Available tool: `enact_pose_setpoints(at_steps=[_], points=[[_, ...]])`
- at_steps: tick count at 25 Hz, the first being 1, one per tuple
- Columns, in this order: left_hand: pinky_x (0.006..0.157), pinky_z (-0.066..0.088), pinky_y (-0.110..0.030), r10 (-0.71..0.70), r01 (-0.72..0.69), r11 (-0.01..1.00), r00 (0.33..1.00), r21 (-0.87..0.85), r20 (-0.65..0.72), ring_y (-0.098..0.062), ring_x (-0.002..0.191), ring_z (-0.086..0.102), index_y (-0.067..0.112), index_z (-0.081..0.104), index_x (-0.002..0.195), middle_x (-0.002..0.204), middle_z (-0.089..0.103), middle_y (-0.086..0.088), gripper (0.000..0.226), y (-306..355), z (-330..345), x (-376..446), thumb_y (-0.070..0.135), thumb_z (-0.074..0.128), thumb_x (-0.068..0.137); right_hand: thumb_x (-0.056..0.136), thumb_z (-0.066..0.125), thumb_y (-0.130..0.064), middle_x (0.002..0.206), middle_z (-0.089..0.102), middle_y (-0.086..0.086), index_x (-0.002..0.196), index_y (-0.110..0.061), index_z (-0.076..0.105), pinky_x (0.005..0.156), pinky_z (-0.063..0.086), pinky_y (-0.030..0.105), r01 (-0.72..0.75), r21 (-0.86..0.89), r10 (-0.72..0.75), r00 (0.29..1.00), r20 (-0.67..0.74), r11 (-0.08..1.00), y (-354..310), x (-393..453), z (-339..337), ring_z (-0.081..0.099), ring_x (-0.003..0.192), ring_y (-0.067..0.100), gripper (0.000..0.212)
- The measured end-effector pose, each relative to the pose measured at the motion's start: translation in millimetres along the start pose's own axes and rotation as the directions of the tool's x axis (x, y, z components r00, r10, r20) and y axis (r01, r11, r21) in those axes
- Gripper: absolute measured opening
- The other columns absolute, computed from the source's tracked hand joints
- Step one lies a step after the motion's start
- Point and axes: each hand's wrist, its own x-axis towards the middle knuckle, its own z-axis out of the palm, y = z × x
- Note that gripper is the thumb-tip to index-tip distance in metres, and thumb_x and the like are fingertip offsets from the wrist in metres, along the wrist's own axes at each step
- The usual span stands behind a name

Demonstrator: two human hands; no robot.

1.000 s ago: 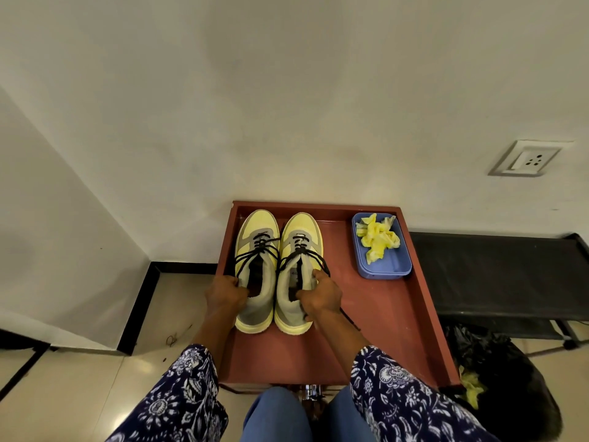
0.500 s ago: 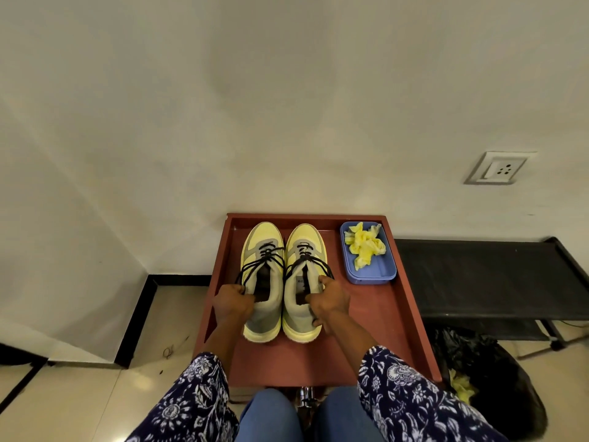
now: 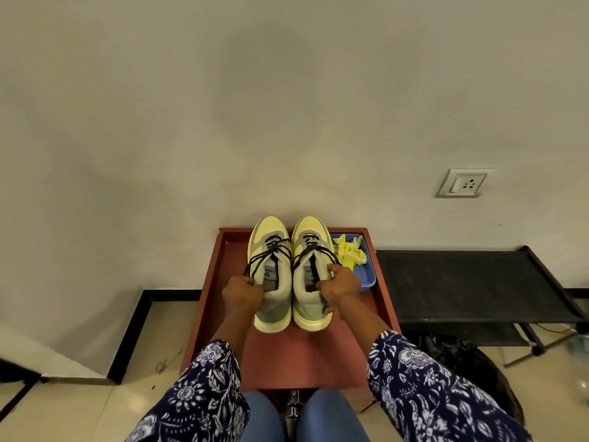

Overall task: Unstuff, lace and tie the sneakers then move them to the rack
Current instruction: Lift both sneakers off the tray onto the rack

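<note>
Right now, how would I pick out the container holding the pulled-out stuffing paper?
Find the reddish-brown tray standing against the wall, with the black rack on its right. In the tray's far right corner, just right of the yellow sneakers, sits a small blue tub. It is the only blue thing there, and crumpled yellow paper fills it.

Laced yellow sneakers (image 3: 288, 275), side by side
</note>
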Motion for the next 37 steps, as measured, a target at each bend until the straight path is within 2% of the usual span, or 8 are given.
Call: enact_pose_setpoints(at_steps=[2, 4, 8, 13, 21, 27, 32, 37], points=[[0.066, 0.044, -0.026, 0.019, -0.019, 1.0, 1.0, 0.008, 0.005, -0.033, 0.086, 0.064, 0.001, 0.072, 0.086, 0.087, 0.069, -0.02, 0.014, 11.8, 6.6, -7.1, 0.004, 0.06, 0.078, 0.069, 0.073, -0.012, 0.117, 0.062, 0.016, 0.129, -0.017, 0.052, 0.084, 0.054, 0.051, 0.001, 0.018, -0.001, 1.0, -0.014, 1.0, 3.0, 2.6, -14.4, 0.06, 0.106, 0.037, 0.064], [0.065, 0.042, -0.026, 0.049, -0.049, 0.999, 0.999, 0.019, 0.02, -0.03, 0.078, 0.062, 0.005, 0.068, 0.068, 0.07, 0.065, -0.016, 0.012, 24.1, 15.4, -12.7, 0.003, 0.06, 0.077, 0.072, 0.072, -0.011, 0.122, 0.06, 0.015, 0.132, -0.018, 0.05, 0.083, 0.055, 0.051, -0.001, 0.025, 0.002, 0.999, -0.035, 1.0, 5.2, 3.3, -32.2, 0.06, 0.105, 0.037, 0.064], [0.062, 0.041, -0.027, 0.048, -0.047, 0.998, 0.998, -0.029, 0.052, -0.023, 0.067, 0.052, 0.015, 0.05, 0.05, 0.055, 0.048, -0.007, 0.031, 40.4, 39.8, -21.9, 0.0, 0.059, 0.076, 0.075, 0.07, -0.009, 0.123, 0.057, 0.015, 0.131, -0.019, 0.051, 0.07, 0.058, 0.049, -0.028, 0.038, 0.031, 0.996, -0.078, 0.999, 13.7, 7.3, -69.4, 0.063, 0.096, 0.038, 0.06], [0.069, 0.055, -0.044, 0.039, -0.029, 0.99, 0.996, -0.136, 0.075, -0.022, 0.064, 0.05, 0.016, 0.051, 0.05, 0.065, 0.052, -0.011, 0.03, 56.1, 78.8, -29.8, -0.003, 0.057, 0.072, 0.076, 0.069, -0.012, 0.121, 0.058, 0.015, 0.13, -0.023, 0.052, 0.072, 0.058, 0.05, -0.048, 0.03, 0.052, 0.987, -0.15, 0.998, 30.6, 18.9, -104.1, 0.063, 0.096, 0.037, 0.058], [0.06, 0.041, -0.032, 0.072, -0.041, 0.981, 0.984, -0.189, 0.16, -0.02, 0.067, 0.041, 0.014, 0.05, 0.059, 0.069, 0.045, -0.008, 0.024, 81.0, 134.2, -51.6, -0.003, 0.052, 0.075, 0.077, 0.068, -0.011, 0.117, 0.059, 0.014, 0.128, -0.024, 0.054, 0.065, 0.059, 0.049, -0.1, 0.063, 0.111, 0.969, -0.221, 0.993, 58.7, 36.1, -158.3, 0.063, 0.092, 0.035, 0.054], [0.065, 0.038, -0.029, 0.109, -0.072, 0.982, 0.972, -0.176, 0.209, -0.024, 0.067, 0.045, 0.008, 0.057, 0.065, 0.068, 0.05, -0.012, 0.015, 89.0, 174.0, -59.2, 0.0, 0.052, 0.077, 0.077, 0.068, -0.01, 0.115, 0.06, 0.013, 0.127, -0.025, 0.055, 0.07, 0.058, 0.05, -0.122, 0.076, 0.137, 0.957, -0.255, 0.99, 84.8, 51.9, -186.3, 0.062, 0.094, 0.034, 0.054], [0.061, 0.034, -0.027, 0.1, -0.038, 0.972, 0.961, -0.233, 0.257, -0.019, 0.067, 0.039, 0.011, 0.048, 0.067, 0.069, 0.044, -0.01, 0.017, 93.4, 202.8, -68.8, -0.003, 0.05, 0.076, 0.077, 0.067, -0.007, 0.115, 0.061, 0.011, 0.126, -0.024, 0.056, 0.071, 0.058, 0.051, -0.126, 0.076, 0.142, 0.95, -0.278, 0.989, 103.7, 64.0, -206.7, 0.062, 0.092, 0.034, 0.052], [0.059, 0.028, -0.033, 0.091, 0.002, 0.964, 0.937, -0.267, 0.336, -0.021, 0.065, 0.031, 0.016, 0.038, 0.053, 0.062, 0.031, -0.01, 0.016, 94.0, 231.8, -71.3, 0.008, 0.049, 0.062, 0.079, 0.064, -0.005, 0.115, 0.061, 0.011, 0.125, -0.023, 0.057, 0.068, 0.058, 0.05, -0.153, 0.076, 0.169, 0.94, -0.297, 0.985, 123.7, 76.2, -218.0, 0.062, 0.09, 0.033, 0.05]])
